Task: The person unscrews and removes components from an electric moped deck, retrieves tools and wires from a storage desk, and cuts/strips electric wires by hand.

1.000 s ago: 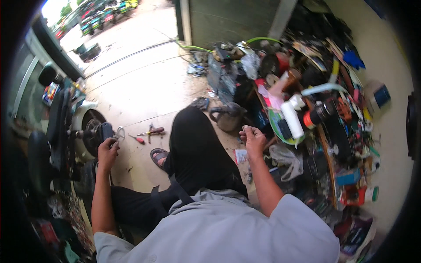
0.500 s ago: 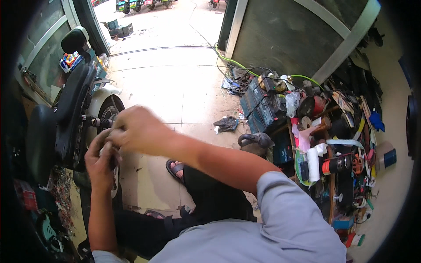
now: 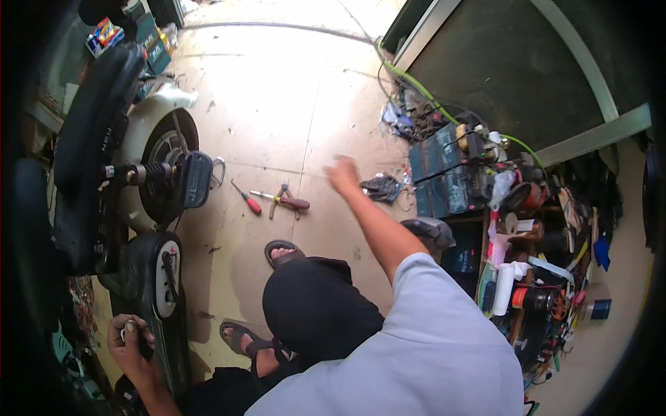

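My left hand (image 3: 130, 341) is low at the left, beside the scooter's rear drive housing (image 3: 165, 277). Its fingers are curled round a small dark piece I cannot make out. My right hand (image 3: 342, 177) is stretched out over the floor and smeared by motion, so its fingers do not read. Nearest to it are a dark grey glove or rag (image 3: 381, 188) and, to its left, a dark red-handled screwdriver (image 3: 297, 203) lying across pliers (image 3: 282, 200). A smaller red screwdriver (image 3: 251, 202) lies beside them. The scooter's wheel (image 3: 166, 156) has a shock absorber (image 3: 142, 173) next to it.
At the right, batteries (image 3: 440, 184) and a crowded bench (image 3: 534, 229) with tape, bottles and cables line the wall. A green hose (image 3: 420, 84) runs along the door (image 3: 513, 76). The scooter seat (image 3: 97, 139) stands at the left. My sandalled feet are on the tiled floor.
My hands were together by the shock absorber and have parted. The left came down toward me; the right swung out to the right. The view tilted down, bringing the floor tools into sight.
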Tool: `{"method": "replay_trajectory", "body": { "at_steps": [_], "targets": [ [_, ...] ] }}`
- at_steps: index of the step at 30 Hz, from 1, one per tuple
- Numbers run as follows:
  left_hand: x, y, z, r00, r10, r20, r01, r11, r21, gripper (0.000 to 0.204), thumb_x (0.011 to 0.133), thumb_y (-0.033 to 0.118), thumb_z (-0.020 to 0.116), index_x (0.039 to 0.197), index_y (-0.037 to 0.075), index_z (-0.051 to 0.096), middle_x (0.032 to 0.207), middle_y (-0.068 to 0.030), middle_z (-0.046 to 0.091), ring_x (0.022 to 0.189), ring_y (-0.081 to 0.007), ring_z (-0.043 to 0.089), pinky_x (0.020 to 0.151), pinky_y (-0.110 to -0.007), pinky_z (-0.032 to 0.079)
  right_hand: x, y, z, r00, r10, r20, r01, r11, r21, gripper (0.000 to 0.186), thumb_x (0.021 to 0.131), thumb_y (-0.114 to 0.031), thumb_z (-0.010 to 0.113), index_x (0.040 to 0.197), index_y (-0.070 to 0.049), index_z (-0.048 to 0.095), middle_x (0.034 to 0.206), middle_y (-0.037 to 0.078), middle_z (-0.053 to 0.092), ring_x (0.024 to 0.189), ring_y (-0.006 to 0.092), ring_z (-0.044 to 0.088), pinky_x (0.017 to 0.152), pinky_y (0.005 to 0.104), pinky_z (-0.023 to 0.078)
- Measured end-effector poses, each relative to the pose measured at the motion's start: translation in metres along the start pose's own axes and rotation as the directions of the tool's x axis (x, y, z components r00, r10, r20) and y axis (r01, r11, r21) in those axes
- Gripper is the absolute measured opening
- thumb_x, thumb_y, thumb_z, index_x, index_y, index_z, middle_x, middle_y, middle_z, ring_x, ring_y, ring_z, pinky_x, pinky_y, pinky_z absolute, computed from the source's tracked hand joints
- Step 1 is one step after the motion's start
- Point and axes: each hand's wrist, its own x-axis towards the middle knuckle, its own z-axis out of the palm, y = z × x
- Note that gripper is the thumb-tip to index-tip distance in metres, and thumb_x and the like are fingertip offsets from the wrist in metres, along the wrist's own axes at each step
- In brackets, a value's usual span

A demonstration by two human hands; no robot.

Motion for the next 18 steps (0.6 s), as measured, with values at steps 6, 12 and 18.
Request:
{"method": "replay_trajectory", "body": {
  "at_steps": [6,12,18],
  "targets": [
    [-0.016,-0.027,0.002,0.953,-0.270,-0.139,0.284,0.954,0.095,0.014,0.104,0.019,0.063,0.102,0.005,0.061,0.088,-0.0050,0.064,0.067,-0.0105,0.056,0.056,-0.026,0.043,-0.027,0.155,0.009,0.986,0.161,-0.040,-0.159,0.853,-0.498,0.074,0.084,-0.022,0.078,0.151,-0.014,0.049,0.157,0.026,0.037,0.138,0.0433,0.047,0.114,0.0446,0.044],
    [0.003,-0.036,0.028,0.934,-0.337,-0.117,0.351,0.928,0.126,0.013,0.104,0.019,0.063,0.105,0.006,0.062,0.088,-0.0051,0.066,0.067,-0.0099,0.057,0.055,-0.026,0.043,-0.034,0.181,0.022,0.987,0.153,-0.054,-0.162,0.921,-0.354,0.021,0.094,-0.010,0.050,0.102,-0.007,0.069,0.104,0.024,0.064,0.103,0.0433,0.065,0.090,0.0520,0.052],
    [0.006,-0.036,0.048,0.940,-0.336,-0.064,0.341,0.907,0.249,0.016,0.104,0.021,0.063,0.111,0.006,0.064,0.092,-0.0035,0.066,0.069,-0.0093,0.056,0.060,-0.025,0.042,-0.156,0.172,0.034,0.954,-0.171,0.246,0.259,0.882,-0.394,0.013,0.088,-0.006,0.056,0.099,-0.006,0.063,0.103,0.017,0.061,0.099,0.0388,0.064,0.085,0.0495,0.055]
  ]
}}
